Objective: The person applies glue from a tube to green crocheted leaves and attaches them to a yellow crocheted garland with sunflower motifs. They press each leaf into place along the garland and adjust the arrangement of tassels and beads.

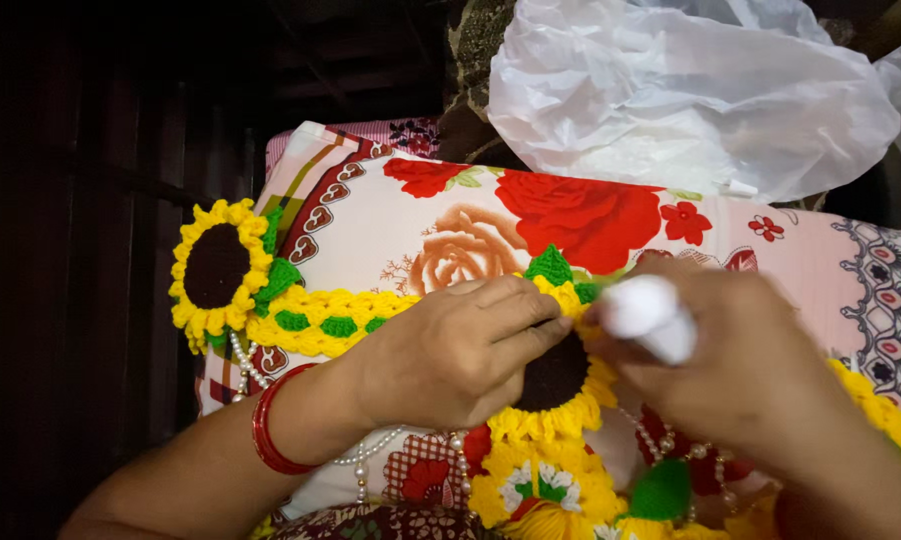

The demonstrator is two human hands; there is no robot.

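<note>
My left hand (pixel 460 350) presses down on a crocheted sunflower (pixel 558 385) with yellow petals and a dark brown centre, fingers gripping its upper edge. My right hand (pixel 750 365) holds a small white bottle or tube (pixel 648 315), blurred, with its tip beside the flower's upper right petals. A yellow crocheted band with green patches (pixel 315 322) runs left from the flower to a second sunflower (pixel 218 268). A red bangle (pixel 267 435) circles my left wrist.
The work lies on a floral cushion (pixel 470 215) with red and peach roses. Strings of white pearls (pixel 242 362) hang below the band. A crumpled white plastic bag (pixel 690 90) sits behind the cushion. More yellow, white and green crochet pieces (pixel 545 490) lie at the bottom.
</note>
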